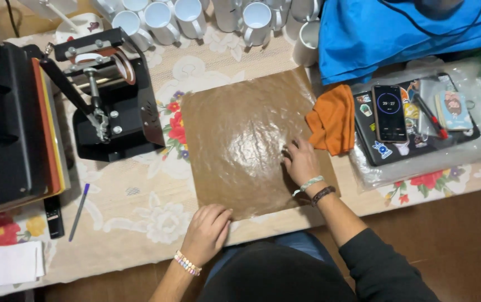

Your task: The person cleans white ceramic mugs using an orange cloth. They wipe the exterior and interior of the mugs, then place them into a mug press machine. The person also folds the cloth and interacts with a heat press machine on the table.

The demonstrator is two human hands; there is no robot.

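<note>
So far the brown sheet lies spread flat on the counter, near the middle of its front edge, with its near side running almost along that edge. Both hands rest on it, which suggests the smoothing or positioning of the sheet is under way rather than finished; nothing has been laid on top of it yet, and the mug press toward the left back of the counter stands apart from it.

The left hand lies palm down at the sheet's near left corner, fingers curled loosely over the edge, pressing rather than gripping. The right hand lies flat near the sheet's right side, fingers spread and open, holding nothing.

The sheet itself is roughly square, translucent brown, glossy and finely crinkled, catching light across its middle. It sits slightly turned against the counter's edges. An orange cloth touches its right side, just beyond the right hand. White mugs line the back edge, and a phone lies toward the right end.
</note>
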